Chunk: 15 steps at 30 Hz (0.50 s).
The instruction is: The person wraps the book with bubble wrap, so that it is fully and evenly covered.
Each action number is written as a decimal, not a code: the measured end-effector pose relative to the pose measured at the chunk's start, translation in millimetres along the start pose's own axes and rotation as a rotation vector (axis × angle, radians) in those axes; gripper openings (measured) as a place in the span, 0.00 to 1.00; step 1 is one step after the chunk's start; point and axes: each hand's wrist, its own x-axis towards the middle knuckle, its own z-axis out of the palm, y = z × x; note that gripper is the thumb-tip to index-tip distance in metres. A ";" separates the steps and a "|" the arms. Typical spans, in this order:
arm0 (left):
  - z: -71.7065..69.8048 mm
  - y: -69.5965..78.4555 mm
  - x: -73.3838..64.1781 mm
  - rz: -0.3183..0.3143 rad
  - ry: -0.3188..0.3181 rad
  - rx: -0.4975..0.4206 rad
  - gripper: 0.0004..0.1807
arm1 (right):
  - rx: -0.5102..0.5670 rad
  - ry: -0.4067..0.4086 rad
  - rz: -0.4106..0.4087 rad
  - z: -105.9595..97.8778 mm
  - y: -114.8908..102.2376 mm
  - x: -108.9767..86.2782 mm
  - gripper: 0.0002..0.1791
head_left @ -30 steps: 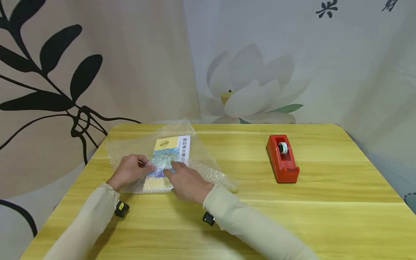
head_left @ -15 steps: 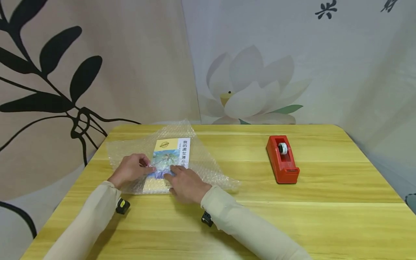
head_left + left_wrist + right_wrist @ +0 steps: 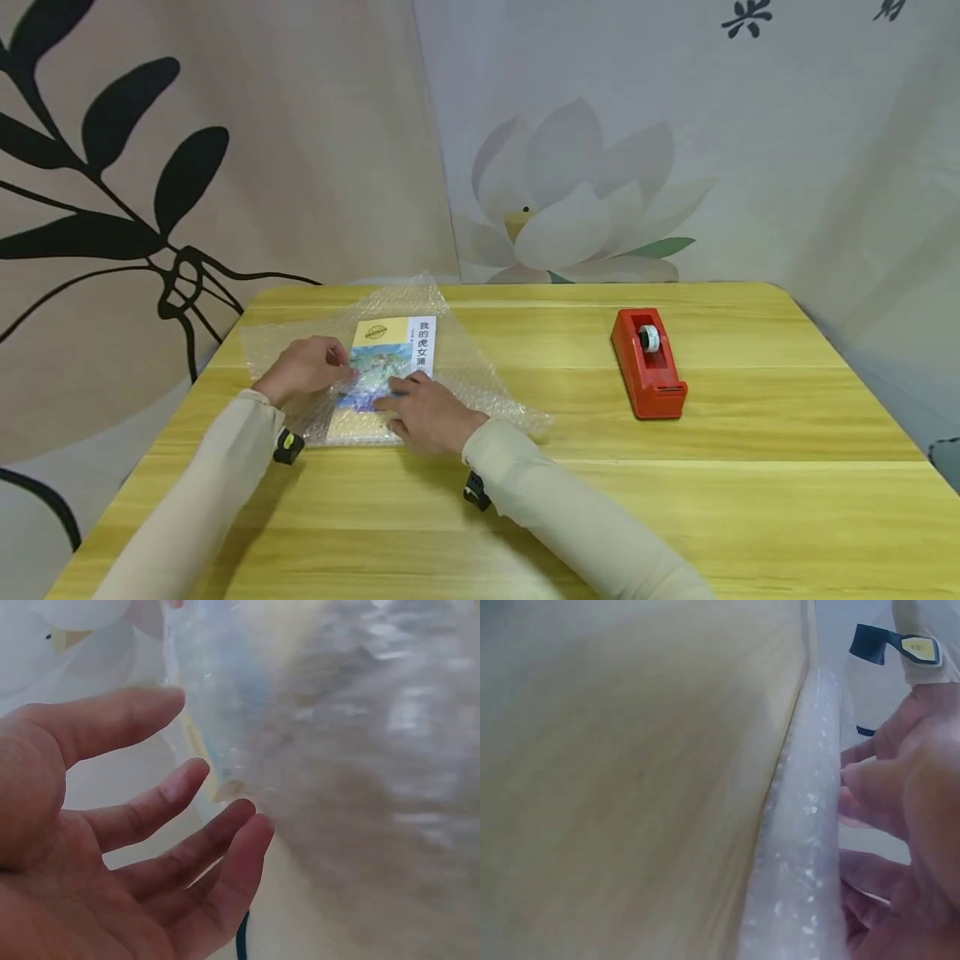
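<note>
A book [image 3: 384, 358] with a yellow and blue cover and a white title strip lies on a clear sheet of bubble wrap [image 3: 480, 383], left of the table's middle. Part of the wrap folds over the cover's lower portion. My left hand [image 3: 306, 367] is at the book's left edge; in the left wrist view its loosely bent fingers [image 3: 176, 787] are spread beside the wrap [image 3: 375, 795], thumb apart. My right hand [image 3: 433, 417] rests its fingertips on the wrapped cover, lower right. The right wrist view shows that hand [image 3: 915, 825] against the wrap's rounded edge [image 3: 802, 832].
A red tape dispenser [image 3: 651, 375] with a small roll [image 3: 649, 338] stands on the wooden table [image 3: 750, 500], right of the wrap. Behind the table hangs a backdrop [image 3: 337, 150] with printed leaves and a lotus.
My left hand has lifted a little, moving slightly away from my body, and its fingertips have drawn up from the fold. The right hand stays nearly where it was on the book.
</note>
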 end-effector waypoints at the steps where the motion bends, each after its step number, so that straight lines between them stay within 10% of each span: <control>1: -1.9 1.8 2.3 -0.002 0.004 0.003 0.16 | 0.016 0.005 0.003 -0.1 1.1 0.8 0.22; 15: -7.7 10.9 46.9 0.093 0.111 -0.175 0.19 | 0.114 -0.048 0.055 -0.2 4.8 6.7 0.23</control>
